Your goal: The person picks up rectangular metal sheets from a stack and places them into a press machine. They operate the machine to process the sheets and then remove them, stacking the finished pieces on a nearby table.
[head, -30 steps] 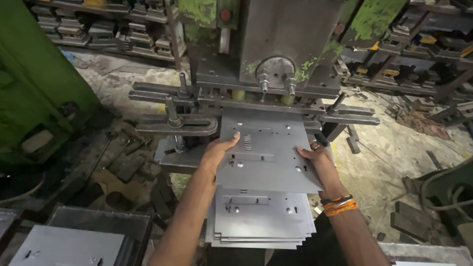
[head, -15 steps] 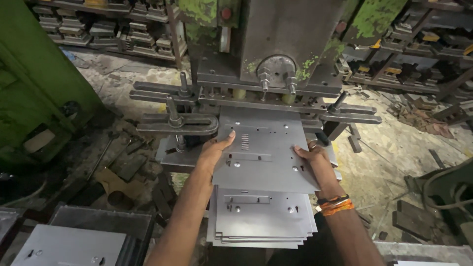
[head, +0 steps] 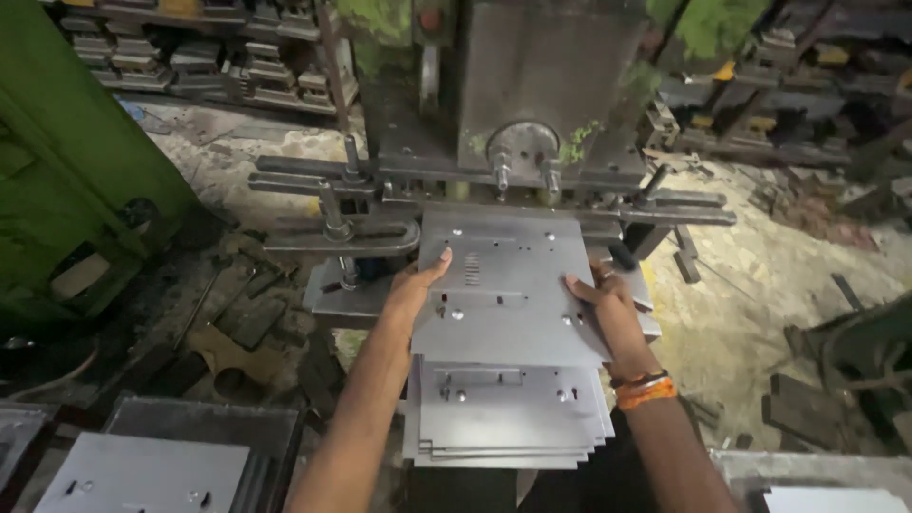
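A grey punched metal sheet [head: 508,280] lies half in under the press head [head: 546,90], its far edge at the die. My left hand [head: 415,290] grips its left edge with the thumb on top. My right hand [head: 608,309] holds the right edge; an orange band is on that wrist. Below the held sheet sits a stack of several similar grey sheets [head: 508,418] with slots and holes, close to my body.
Clamp bars [head: 332,237] stick out left of the die and a long bar [head: 679,214] to the right. A green machine body [head: 66,180] stands at left. Another pile of sheets [head: 142,475] lies at lower left. Scrap litters the floor; shelves of metal parts line the back.
Both hands have pushed the top sheet a little farther in towards the press die. The stack below has not moved.
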